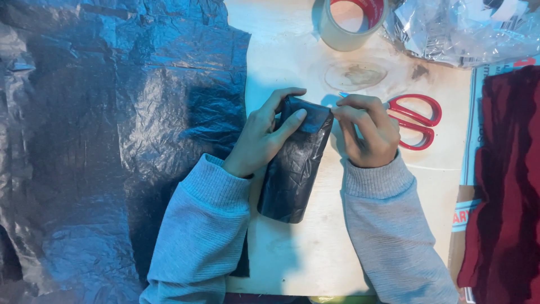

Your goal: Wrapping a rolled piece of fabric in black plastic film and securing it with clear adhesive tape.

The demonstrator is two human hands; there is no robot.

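A long parcel wrapped in black plastic [292, 169] lies on the pale wooden board [315, 247], tilted slightly to the right. My left hand [264, 138] grips its upper end, thumb pressed on the folded top. My right hand [368, 130] is curled at the parcel's top right corner, fingertips pinching a strip of clear tape against the wrap. Both arms wear grey sleeves.
A big crinkled black plastic sheet [107, 141] covers the left side. A roll of clear tape [351, 22] stands at the top, crumpled clear plastic [467, 28] beside it. Red-handled scissors [416, 121] lie just right of my right hand. Dark red cloth [509, 180] lies at the right edge.
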